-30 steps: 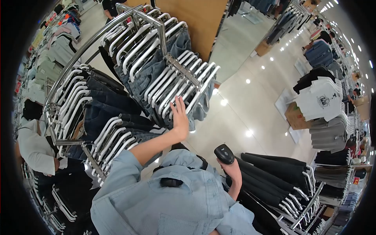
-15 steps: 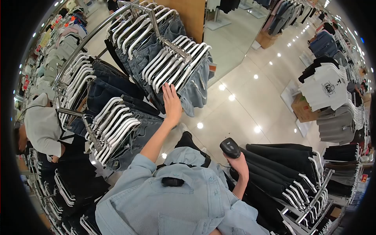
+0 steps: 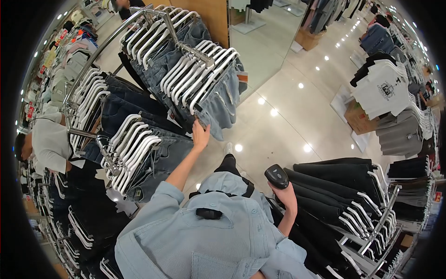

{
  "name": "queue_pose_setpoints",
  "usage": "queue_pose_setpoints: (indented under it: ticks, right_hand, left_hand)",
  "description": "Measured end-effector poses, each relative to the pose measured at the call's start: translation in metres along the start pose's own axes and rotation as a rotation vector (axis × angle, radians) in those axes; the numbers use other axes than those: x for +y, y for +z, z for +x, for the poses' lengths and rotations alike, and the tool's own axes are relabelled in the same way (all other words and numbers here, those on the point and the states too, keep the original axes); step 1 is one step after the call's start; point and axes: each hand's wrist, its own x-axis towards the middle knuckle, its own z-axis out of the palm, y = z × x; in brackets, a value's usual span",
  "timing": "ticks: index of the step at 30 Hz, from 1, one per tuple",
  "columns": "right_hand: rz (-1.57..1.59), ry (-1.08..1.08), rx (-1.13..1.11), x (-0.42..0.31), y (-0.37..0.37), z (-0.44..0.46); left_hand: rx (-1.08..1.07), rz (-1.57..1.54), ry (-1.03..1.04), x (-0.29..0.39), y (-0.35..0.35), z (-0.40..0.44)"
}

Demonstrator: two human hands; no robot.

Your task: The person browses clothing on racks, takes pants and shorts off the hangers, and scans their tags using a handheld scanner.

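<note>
My left hand (image 3: 200, 136) is at the front pair of light-blue denim shorts (image 3: 218, 109), its fingers closed on the lower edge of the fabric. The shorts hang with several other denim pieces from white hangers (image 3: 197, 76) on a chrome rack arm (image 3: 200, 55). Some of my left fingertips are hidden behind the cloth. Low on the right, my right hand (image 3: 285, 195) grips a black handheld barcode scanner (image 3: 277, 176), its head pointing away from me. Black trousers (image 3: 316, 193) hang close beside the scanner.
More jeans (image 3: 169, 151) hang on a lower rack arm at left. Behind the rack are a wooden panel (image 3: 211, 18) and a mirror (image 3: 262, 46). A person in a white top (image 3: 49, 142) stands at far left. Shirts (image 3: 383, 93) hang at right above a cardboard box (image 3: 360, 118).
My left hand has slid down from the hanger tips to the denim and closed on its edge. The front hanger has tilted toward me. My right hand still holds the scanner.
</note>
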Motion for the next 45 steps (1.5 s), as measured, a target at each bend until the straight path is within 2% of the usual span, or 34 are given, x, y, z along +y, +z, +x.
queue_pose_setpoints:
  ticks: [4,6,8,10,11,13,17,19,20,22,23,25,28,35,37,40,45]
  right_hand:
    - [0.034,0.032,0.009,-0.001,-0.004,-0.008]
    - [0.037,0.031,0.017,-0.002,-0.004,-0.008]
    - [0.016,0.026,0.008,-0.006,-0.004,-0.010]
    - [-0.003,0.027,0.002,-0.008,-0.004,-0.009]
    - [0.000,0.011,-0.001,-0.007,-0.003,-0.008]
    - [0.008,-0.001,-0.003,-0.003,-0.001,-0.009]
    - [0.054,0.007,-0.012,-0.002,0.006,-0.012]
    - [0.066,0.018,-0.019,-0.001,0.008,-0.014]
    - [0.032,0.025,-0.020,0.001,0.010,-0.015]
    - [0.000,0.032,-0.013,0.002,0.011,-0.016]
    - [0.018,0.023,0.000,0.001,0.012,-0.018]
    - [0.031,0.013,0.014,0.000,0.011,-0.019]
    - [0.039,-0.007,0.023,0.001,0.011,-0.018]
    - [0.040,0.030,0.008,-0.007,0.014,-0.017]
    - [0.044,0.030,0.009,-0.008,0.016,-0.018]
    - [0.039,0.019,-0.012,-0.001,0.018,-0.017]
    - [0.024,0.046,-0.006,0.004,0.018,-0.018]
  left_hand:
    - [-0.009,-0.202,-0.161,-0.044,0.031,0.039]
    - [-0.185,-0.392,-0.256,-0.035,0.020,0.052]
    - [-0.153,-0.371,-0.322,-0.025,0.012,0.054]
    - [-0.241,-0.247,-0.458,-0.017,0.004,0.058]
    - [-0.242,-0.244,-0.456,-0.035,0.015,0.064]
    - [-0.162,-0.461,-0.403,-0.088,0.050,0.077]
    - [-0.235,-0.336,-0.370,-0.058,0.007,0.063]
    - [-0.401,-0.782,-0.507,-0.056,0.002,0.059]
    - [-0.401,-0.783,-0.505,-0.062,0.005,0.060]
    - [-0.397,-0.931,-0.688,-0.080,0.018,0.062]
    - [-0.402,-0.932,-0.686,-0.072,0.014,0.057]
    - [-0.487,-1.124,-0.854,-0.047,-0.001,0.041]
    - [-0.580,-1.114,-0.796,-0.045,0.003,0.033]
    - [-0.633,-1.182,-0.739,-0.029,-0.005,0.010]
    - [-0.655,-1.127,-0.637,-0.030,-0.005,0.007]
    - [-0.732,-1.239,-0.634,-0.036,0.002,0.008]
    - [-0.684,-1.133,-0.703,-0.027,0.003,0.007]
